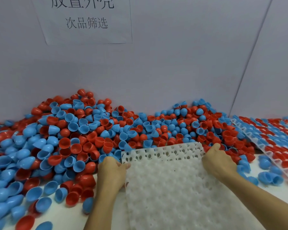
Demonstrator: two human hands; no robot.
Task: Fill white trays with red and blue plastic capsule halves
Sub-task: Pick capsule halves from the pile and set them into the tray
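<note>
White tray, perforated plastic, rows of round sockets: lower centre of the frame, lying on the white table, its far edge pushed up against the heap of capsule halves. Its sockets hold no capsule halves; the far rows show open holes, the nearer part is blurred.

Left hand: lower centre-left, at the tray's left edge. Thumb lies over the top of the edge, fingers curl beneath; it grips the tray.

Right hand: centre-right, at the tray's far right corner. Fingers curl around the edge, knuckles touching loose red halves; it grips the tray. Both forearms bare, entering from the bottom edge.

Heap of red and blue capsule halves: spans the middle of the frame from the left edge to right of centre, banked against the grey wall. Halves lie mixed, some open side up, some dome up. Looser halves spread over the table in the lower left; a few blue ones lie at the right, just beside the right forearm.

Filled tray: right edge of the frame, tilted, resting on the heap, its sockets occupied by red and blue halves in alternating bands.

Paper sign: upper left, fixed to the wall, printed with Chinese characters, the top line cut off by the frame.
</note>
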